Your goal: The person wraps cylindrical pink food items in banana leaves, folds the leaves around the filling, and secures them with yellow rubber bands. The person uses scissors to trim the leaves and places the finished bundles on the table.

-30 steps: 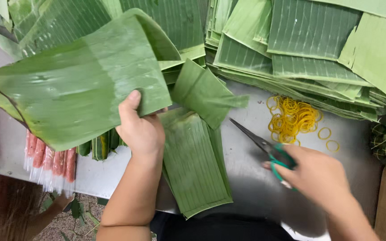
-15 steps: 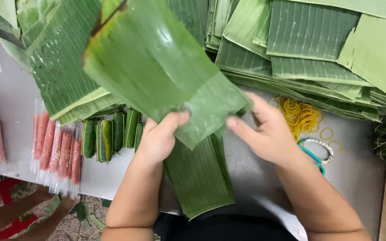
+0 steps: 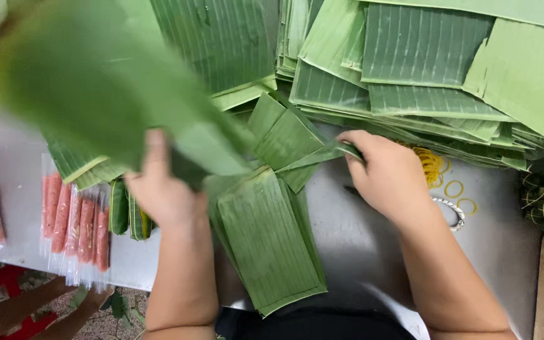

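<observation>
Green banana leaf (image 3: 114,94) fills the head view: we grip a large, motion-blurred piece in our left hand (image 3: 162,189), fingers closed on its lower edge, lifted over the steel table (image 3: 360,245). Our right hand (image 3: 388,173) pinches the tip of a smaller folded leaf strip (image 3: 294,148), just above a stack of cut leaf pieces (image 3: 272,242). Yellow rubber bands (image 3: 436,170) lie beside our right wrist; wrapped pink sausages (image 3: 73,220) rest at left.

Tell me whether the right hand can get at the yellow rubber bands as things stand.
Probably yes: the right hand lies just beside the yellow rubber bands on the metal table, nothing between, though its fingers now pinch a leaf strip.
</observation>
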